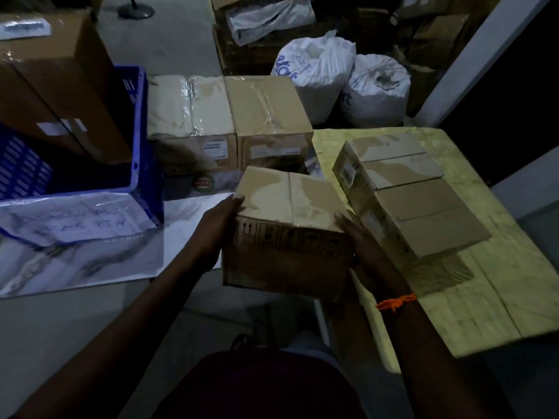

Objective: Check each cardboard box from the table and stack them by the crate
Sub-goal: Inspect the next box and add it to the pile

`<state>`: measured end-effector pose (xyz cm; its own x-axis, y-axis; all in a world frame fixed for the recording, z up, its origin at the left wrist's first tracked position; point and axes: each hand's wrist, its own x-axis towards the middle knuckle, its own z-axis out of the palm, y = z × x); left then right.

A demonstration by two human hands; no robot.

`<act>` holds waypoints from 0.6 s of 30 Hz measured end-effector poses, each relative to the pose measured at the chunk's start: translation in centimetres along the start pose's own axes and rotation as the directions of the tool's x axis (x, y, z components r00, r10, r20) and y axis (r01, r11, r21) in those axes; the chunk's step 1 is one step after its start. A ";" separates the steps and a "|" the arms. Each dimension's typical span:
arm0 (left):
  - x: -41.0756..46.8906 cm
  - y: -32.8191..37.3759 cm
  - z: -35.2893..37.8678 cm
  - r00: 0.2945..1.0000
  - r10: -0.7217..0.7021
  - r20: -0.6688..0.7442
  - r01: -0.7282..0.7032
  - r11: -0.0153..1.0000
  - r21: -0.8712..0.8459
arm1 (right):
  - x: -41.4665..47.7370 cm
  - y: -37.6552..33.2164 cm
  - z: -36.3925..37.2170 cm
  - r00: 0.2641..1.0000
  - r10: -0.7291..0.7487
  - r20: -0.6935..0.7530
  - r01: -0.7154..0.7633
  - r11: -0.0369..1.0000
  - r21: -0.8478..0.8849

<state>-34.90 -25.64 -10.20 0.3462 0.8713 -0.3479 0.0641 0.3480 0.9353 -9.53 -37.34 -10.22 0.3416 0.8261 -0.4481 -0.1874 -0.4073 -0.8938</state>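
Observation:
A taped cardboard box (pixel 287 225) with handling symbols on its near side hangs in the air at the table's left edge. My left hand (pixel 216 234) holds its left side and my right hand (pixel 361 240) holds its right side. Two more boxes sit side by side on the yellow-covered table (pixel 484 285): one further back (pixel 390 164) and one nearer (pixel 423 219). Two taped boxes (pixel 193 116) (pixel 269 116) stand on the floor right of the blue crate (pixel 142 152).
A big cardboard box (pixel 57 86) stands in the crate, and a handwritten paper label (pixel 75 219) hangs on the crate's front. Two white sacks (pixel 317 71) (pixel 375 86) and further cartons (pixel 260 22) fill the back. A pale sheet (pixel 75 264) covers the floor at left.

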 end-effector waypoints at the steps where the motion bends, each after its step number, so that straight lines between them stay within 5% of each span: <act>1: -0.2 -0.4 -0.2 1.000 0.006 0.021 -0.007 1.000 0.006 | 0.3 0.7 -0.3 1.000 -0.014 0.011 0.014 1.000 0.003; 7: -0.8 -4.5 -1.3 0.996 -0.012 0.093 0.012 1.000 0.007 | 0.4 3.4 -0.3 1.000 -0.029 0.002 0.030 0.993 -0.117; 11: -0.4 -7.0 -0.7 0.998 -0.054 -0.017 0.055 0.995 0.081 | 1.9 6.5 -0.2 0.998 -0.007 -0.067 -0.015 0.949 -0.316; 18: 1.7 -8.0 -0.3 0.994 -0.029 -0.109 0.056 0.967 0.249 | 4.1 6.3 -0.3 0.996 -0.051 -0.077 0.022 0.941 -0.337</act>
<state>-35.08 -26.90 -18.30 0.2403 0.8932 -0.3801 0.3146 0.2988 0.9010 -9.00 -36.63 -17.73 0.4204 0.8134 -0.4022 0.1417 -0.4966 -0.8563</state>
